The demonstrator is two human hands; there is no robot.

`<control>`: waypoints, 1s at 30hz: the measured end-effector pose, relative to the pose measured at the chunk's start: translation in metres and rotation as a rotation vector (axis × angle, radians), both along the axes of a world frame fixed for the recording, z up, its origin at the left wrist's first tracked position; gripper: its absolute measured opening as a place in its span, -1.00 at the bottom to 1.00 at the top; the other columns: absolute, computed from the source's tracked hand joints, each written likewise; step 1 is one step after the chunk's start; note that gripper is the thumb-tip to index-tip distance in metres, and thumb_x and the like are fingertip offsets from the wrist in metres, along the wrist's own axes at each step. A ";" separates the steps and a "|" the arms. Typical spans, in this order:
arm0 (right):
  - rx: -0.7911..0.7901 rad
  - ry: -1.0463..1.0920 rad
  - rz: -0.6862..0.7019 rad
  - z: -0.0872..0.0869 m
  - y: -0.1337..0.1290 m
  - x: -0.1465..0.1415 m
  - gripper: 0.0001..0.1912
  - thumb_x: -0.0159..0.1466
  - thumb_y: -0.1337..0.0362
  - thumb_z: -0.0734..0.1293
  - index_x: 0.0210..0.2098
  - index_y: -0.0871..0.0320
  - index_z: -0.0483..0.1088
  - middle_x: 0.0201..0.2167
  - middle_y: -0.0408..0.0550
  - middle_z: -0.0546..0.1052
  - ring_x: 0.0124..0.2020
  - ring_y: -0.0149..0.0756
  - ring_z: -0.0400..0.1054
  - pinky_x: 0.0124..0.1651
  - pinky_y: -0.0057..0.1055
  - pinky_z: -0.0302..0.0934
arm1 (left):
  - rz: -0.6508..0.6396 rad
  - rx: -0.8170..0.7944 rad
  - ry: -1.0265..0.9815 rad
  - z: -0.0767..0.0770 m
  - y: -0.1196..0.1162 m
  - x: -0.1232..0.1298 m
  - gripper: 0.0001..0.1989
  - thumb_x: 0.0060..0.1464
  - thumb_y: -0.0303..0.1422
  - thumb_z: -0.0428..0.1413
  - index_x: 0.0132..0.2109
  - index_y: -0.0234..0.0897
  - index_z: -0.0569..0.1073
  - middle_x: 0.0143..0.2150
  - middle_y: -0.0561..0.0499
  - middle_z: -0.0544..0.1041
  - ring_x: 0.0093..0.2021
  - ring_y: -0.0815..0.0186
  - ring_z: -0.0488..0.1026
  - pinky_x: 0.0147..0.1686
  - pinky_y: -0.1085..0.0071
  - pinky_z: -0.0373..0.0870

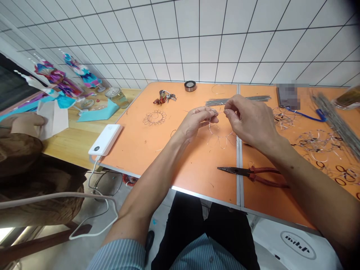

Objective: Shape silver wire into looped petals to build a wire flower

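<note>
My left hand (pixel 198 120) is closed in a pinch on a thin silvery wire bent into loops (pixel 222 139), which hangs below the fingers over the orange table. Close by on the right, my right hand (pixel 249 118) has thumb and forefinger pinched together at the wire's upper part; the fingertips partly hide it. Behind the hands lies a bundle of straight wires (pixel 216 102). Needle-nose pliers (pixel 253 173) with red handles rest near the right forearm. A finished-looking wire ring of loops (pixel 155 117) lies to the left.
A tape roll (pixel 190 86) and keys (pixel 165 97) sit toward the tiled wall. A white power bank (pixel 105 139) with a cable lies at the left edge. Tangled wire pieces (pixel 315 140), a phone (pixel 287 97) and more straight wires (pixel 340 122) are at right. Another person's hand (pixel 29 120) shows far left.
</note>
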State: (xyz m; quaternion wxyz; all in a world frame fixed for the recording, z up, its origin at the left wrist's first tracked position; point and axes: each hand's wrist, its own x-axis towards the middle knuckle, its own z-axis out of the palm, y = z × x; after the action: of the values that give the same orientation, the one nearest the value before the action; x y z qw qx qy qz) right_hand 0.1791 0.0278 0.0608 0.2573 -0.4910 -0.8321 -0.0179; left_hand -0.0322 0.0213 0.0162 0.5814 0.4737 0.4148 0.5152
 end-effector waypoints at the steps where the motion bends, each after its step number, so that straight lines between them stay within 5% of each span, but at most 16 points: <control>1: 0.000 -0.002 0.000 0.000 0.000 0.000 -0.83 0.52 0.22 0.29 -0.05 0.02 0.54 -0.29 -0.02 0.66 -0.32 -0.09 0.43 -0.31 -0.21 -0.02 | 0.004 -0.001 0.000 0.000 0.000 0.000 -0.74 0.09 -0.13 0.41 -0.28 -0.20 0.60 -0.21 0.01 0.69 -0.08 0.26 0.62 0.14 0.23 0.42; 10: 0.022 -0.003 0.006 -0.002 -0.001 -0.001 -0.80 0.53 0.22 0.28 -0.02 0.00 0.56 -0.24 -0.01 0.71 -0.29 -0.04 0.49 -0.29 -0.20 -0.02 | 0.005 0.018 -0.007 -0.004 0.001 0.001 -0.59 -0.02 -0.06 0.56 -0.32 -0.21 0.57 -0.34 0.07 0.64 -0.23 0.35 0.55 0.02 0.31 0.44; 20: 0.097 0.036 0.047 -0.004 -0.001 0.000 -0.84 0.51 0.26 0.31 -0.10 -0.01 0.57 -0.13 0.04 0.70 -0.15 0.02 0.54 -0.24 -0.15 0.09 | 0.136 0.021 0.003 -0.004 0.002 0.002 -0.81 0.15 -0.27 0.41 -0.34 -0.22 0.61 -0.38 0.04 0.65 -0.29 0.38 0.54 -0.02 0.33 0.46; 30: 0.164 0.004 0.108 -0.011 0.002 0.001 -0.76 0.55 0.25 0.30 -0.05 -0.03 0.65 -0.07 0.05 0.72 -0.05 0.06 0.55 -0.19 -0.12 0.14 | 0.180 0.031 -0.028 -0.003 0.003 0.002 -0.82 0.20 -0.32 0.37 -0.35 -0.22 0.60 -0.38 0.05 0.65 -0.28 0.38 0.58 0.01 0.35 0.52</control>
State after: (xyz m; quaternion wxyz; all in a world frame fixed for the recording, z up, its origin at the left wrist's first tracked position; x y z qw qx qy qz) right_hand 0.1804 0.0301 0.0500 0.2989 -0.4227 -0.8526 -0.0710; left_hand -0.0302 0.0243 0.0130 0.5310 0.4362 0.4398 0.5782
